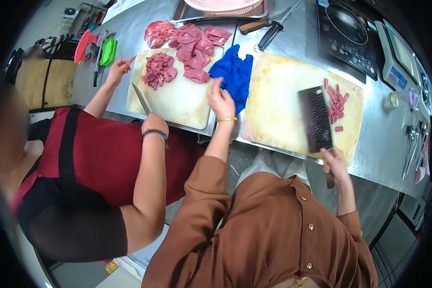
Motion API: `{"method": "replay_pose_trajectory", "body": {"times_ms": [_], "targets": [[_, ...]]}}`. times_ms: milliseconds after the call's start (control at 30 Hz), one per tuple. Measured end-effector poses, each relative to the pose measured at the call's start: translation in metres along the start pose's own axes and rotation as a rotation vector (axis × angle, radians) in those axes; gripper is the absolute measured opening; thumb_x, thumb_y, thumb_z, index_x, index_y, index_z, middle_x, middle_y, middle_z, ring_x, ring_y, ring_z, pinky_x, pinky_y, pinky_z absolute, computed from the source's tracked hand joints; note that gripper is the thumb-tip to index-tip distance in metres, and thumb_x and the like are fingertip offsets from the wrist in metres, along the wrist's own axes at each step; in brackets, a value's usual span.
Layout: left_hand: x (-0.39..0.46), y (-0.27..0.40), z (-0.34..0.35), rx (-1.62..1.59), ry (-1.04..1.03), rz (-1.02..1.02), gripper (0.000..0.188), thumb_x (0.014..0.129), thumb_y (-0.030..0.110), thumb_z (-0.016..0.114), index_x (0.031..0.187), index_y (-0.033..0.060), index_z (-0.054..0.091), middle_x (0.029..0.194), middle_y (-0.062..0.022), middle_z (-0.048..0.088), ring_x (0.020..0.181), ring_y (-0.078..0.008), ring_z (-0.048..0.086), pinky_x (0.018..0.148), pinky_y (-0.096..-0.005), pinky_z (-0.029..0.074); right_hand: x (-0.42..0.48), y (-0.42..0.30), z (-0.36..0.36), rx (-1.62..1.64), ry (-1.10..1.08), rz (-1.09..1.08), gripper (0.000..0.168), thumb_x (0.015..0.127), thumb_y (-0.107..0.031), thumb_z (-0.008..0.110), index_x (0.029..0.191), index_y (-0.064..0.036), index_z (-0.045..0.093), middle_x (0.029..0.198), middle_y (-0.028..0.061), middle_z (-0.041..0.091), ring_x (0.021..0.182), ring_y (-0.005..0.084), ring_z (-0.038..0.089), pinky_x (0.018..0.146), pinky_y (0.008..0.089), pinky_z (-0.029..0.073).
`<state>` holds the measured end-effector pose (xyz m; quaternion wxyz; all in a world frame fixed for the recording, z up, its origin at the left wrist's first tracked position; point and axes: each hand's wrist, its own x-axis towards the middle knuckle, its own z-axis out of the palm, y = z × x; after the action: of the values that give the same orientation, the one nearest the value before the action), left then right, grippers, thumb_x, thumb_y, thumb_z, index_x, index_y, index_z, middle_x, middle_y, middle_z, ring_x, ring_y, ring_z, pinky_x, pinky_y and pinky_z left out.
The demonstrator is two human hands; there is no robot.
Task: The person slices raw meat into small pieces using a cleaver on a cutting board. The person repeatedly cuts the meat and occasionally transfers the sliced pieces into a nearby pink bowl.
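My right hand grips the handle of a broad dark cleaver, its blade over the right side of a worn white cutting board. Just right of the blade lie short strips of raw red meat. My left hand has its fingers partly spread in front of a crumpled blue cloth; nothing shows in its grasp, and whether it touches the cloth is unclear. Beyond its fingertips, raw meat slices lie partly on a second cutting board, beside a pile of cut meat pieces.
A co-worker in a red apron stands at left, one hand holding a knife, the other a meat strip. At the back are a wooden-handled knife, a sharpening steel and a pink basket. An induction cooker and scale stand right.
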<state>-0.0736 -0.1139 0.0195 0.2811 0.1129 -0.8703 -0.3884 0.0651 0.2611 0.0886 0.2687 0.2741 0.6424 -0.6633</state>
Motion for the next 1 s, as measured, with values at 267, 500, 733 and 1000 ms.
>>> {"method": "replay_pose_trajectory", "body": {"times_ms": [267,500,733,1000], "targets": [[0.083,-0.047,-0.045,0.614,-0.221,0.32,0.025,0.077,0.015,0.068,0.101,0.0114,0.066,0.106,-0.0076,0.065,0.103,-0.0305,0.057,0.086,-0.0459,0.045,0.011,0.01,-0.013,0.148,0.103,-0.017,0.018,0.094,-0.017,0.061,0.083,-0.012,0.048,0.058,-0.0043,0.044,0.043,0.004,0.036,0.039,0.0213,0.031],[0.119,-0.063,-0.08,-0.064,-0.045,-0.084,0.021,0.094,0.022,0.056,0.1,0.003,0.062,0.095,-0.0118,0.066,0.085,-0.0228,0.062,0.072,-0.0332,0.049,0.013,0.003,-0.012,0.194,0.124,-0.034,0.016,0.095,-0.017,0.06,0.084,-0.012,0.048,0.061,-0.0044,0.045,0.044,0.0038,0.036,0.04,0.0208,0.029],[0.059,0.049,-0.085,-0.659,-0.635,-0.442,0.031,0.103,0.027,0.044,0.115,0.0023,0.058,0.092,-0.0059,0.064,0.084,-0.013,0.061,0.073,-0.0266,0.052,0.017,0.014,-0.015,0.222,0.138,-0.044,0.017,0.094,-0.018,0.06,0.085,-0.011,0.048,0.06,-0.0043,0.044,0.046,0.004,0.037,0.04,0.0213,0.03],[-0.077,0.093,0.036,-0.13,-0.906,0.156,0.035,0.091,0.021,0.059,0.12,0.0009,0.059,0.104,-0.0208,0.062,0.097,-0.0353,0.059,0.088,-0.0426,0.047,0.007,0.01,0.002,0.131,0.22,-0.207,0.015,0.093,-0.016,0.062,0.086,-0.007,0.053,0.057,-0.0041,0.046,0.043,0.0039,0.037,0.039,0.0215,0.03]]}}
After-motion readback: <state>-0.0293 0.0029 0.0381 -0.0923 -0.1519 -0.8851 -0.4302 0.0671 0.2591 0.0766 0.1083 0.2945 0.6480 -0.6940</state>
